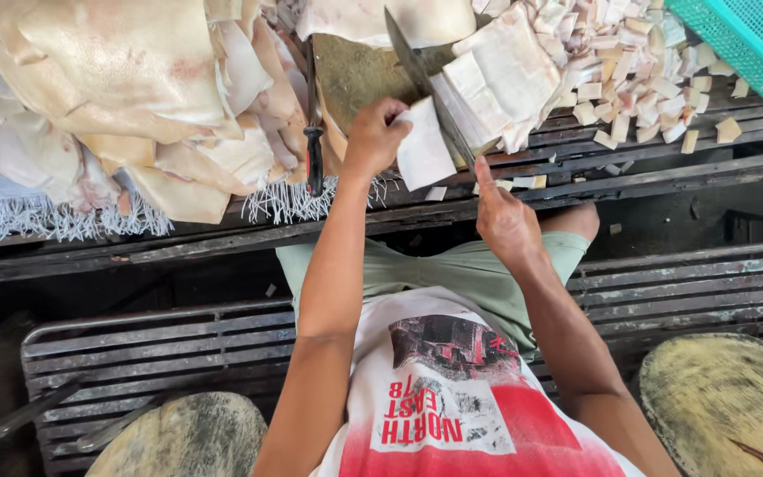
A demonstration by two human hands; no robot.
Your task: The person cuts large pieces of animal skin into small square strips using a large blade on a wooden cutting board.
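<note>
Pale slab of skin (423, 152) sits at the near edge of the round chopping block (355, 71), pinched in the left hand (374, 134), fingers curled on its left edge. Right hand (505, 221) grips the cleaver (426, 84) handle, fingers clenched, index finger along the blade, which rests against the slab's right side. Stacked strips (496, 75) just right of the blade. Cut cubes (638, 79) far right, beside a green basket (748, 44). Big skin pile (125, 97) left; red-handled knife (313, 115) between pile and block.
</note>
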